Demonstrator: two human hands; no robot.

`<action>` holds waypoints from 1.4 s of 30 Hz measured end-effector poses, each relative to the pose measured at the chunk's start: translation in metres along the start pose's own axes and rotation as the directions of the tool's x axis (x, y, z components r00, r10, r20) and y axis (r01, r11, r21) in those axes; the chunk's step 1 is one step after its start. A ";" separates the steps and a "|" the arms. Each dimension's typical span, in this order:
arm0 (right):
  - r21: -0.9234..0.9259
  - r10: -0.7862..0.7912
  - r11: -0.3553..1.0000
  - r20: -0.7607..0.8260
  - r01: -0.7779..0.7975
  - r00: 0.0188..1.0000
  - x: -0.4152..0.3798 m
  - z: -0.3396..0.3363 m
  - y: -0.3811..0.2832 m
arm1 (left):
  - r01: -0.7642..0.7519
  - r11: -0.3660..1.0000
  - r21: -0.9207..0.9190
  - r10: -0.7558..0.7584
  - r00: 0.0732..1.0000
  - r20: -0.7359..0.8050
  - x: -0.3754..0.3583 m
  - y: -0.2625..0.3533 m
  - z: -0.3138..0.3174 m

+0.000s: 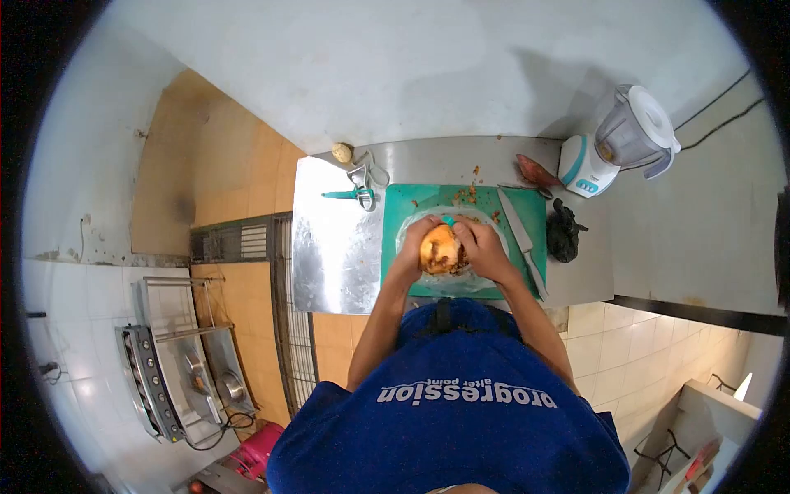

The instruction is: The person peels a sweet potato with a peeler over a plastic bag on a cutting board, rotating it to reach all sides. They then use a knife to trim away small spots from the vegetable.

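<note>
A: Status of the hands?

B: The left hand (411,247) is cupping a round orange-yellow vegetable (438,249) and clamping it from its side. The right hand (485,247) is pressing against the other side, closed around a teal-handled tool (449,221) whose handle is just showing above the fingers. Both hands are working together over the middle of the green cutting board (403,210). Whether the tool's edge is touching the vegetable, I cannot tell.

A: Hazards from here?

B: The vegetable is being held up rather than resting flat, so it is likely to slip, and a slip would be driving the tool toward the left fingers. The knife (522,240) is lying just right of the right hand, blade along the board; a sweeping forearm could be catching it. Peel scraps (469,195) are collecting beyond the hands and could be making the board slippery.

A: Containers?

B: A clear plastic sheet or bag (411,276) is lying under the hands; its contents are hidden. The blender (621,140) is standing well to the far right, lid on, with something yellowish low in the jug. A dark crumpled bag (564,230) is sitting right of the knife; contents not visible.
</note>
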State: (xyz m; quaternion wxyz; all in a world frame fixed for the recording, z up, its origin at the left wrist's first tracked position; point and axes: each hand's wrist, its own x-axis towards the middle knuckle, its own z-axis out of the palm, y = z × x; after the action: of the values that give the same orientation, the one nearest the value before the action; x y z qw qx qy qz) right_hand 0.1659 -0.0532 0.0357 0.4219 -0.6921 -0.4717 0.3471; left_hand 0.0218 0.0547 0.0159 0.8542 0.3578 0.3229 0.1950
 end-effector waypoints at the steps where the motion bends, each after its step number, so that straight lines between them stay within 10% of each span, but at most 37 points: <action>1: 0.003 0.001 1.000 -0.012 -0.001 1.000 0.000 -0.002 0.001 | 0.004 1.000 0.008 -0.004 1.000 0.008 0.001 -0.003 0.002; 12: 0.454 0.080 0.884 0.085 -0.110 0.993 -0.017 -0.010 -0.020 | 0.003 0.995 -0.097 -0.006 0.999 -0.039 0.005 -0.001 0.009; 15: 0.330 -0.121 0.936 -0.038 0.126 0.992 -0.018 0.002 -0.010 | 0.003 0.992 -0.130 -0.011 0.998 -0.065 0.007 0.001 0.009; 22: 0.036 -0.017 0.999 -0.040 0.018 0.999 -0.016 0.001 -0.011 | -0.038 0.987 -0.157 0.023 0.995 -0.095 0.005 -0.008 0.007; 24: 0.039 -0.196 0.978 -0.148 0.204 0.969 -0.022 0.013 -0.011 | -0.064 0.990 -0.127 0.053 0.994 -0.093 0.004 -0.005 0.007; 30: 0.036 0.103 0.994 -0.031 -0.102 0.994 -0.015 -0.007 -0.017 | -0.138 0.990 0.034 0.140 0.988 -0.065 0.001 -0.017 0.006; 36: -0.108 -0.185 0.980 -0.192 0.167 0.964 -0.029 0.018 -0.018 | -0.193 0.981 -0.005 0.190 0.974 -0.126 0.009 -0.008 -0.001; 39: 0.009 0.133 0.991 -0.035 -0.133 0.990 -0.019 0.002 -0.022 | -0.160 0.987 0.003 0.160 0.983 -0.090 0.007 -0.008 -0.007; 42: 0.008 0.065 0.998 -0.008 -0.065 0.998 -0.009 -0.001 -0.014 | -0.099 0.981 -0.167 0.071 0.984 -0.166 -0.001 -0.013 0.003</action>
State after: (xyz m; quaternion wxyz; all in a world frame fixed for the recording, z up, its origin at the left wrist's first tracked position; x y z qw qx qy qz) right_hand 0.1592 -0.0593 0.0498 0.4148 -0.7068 -0.4462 0.3596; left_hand 0.0246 0.0440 0.0089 0.8445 0.2786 0.3561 0.2870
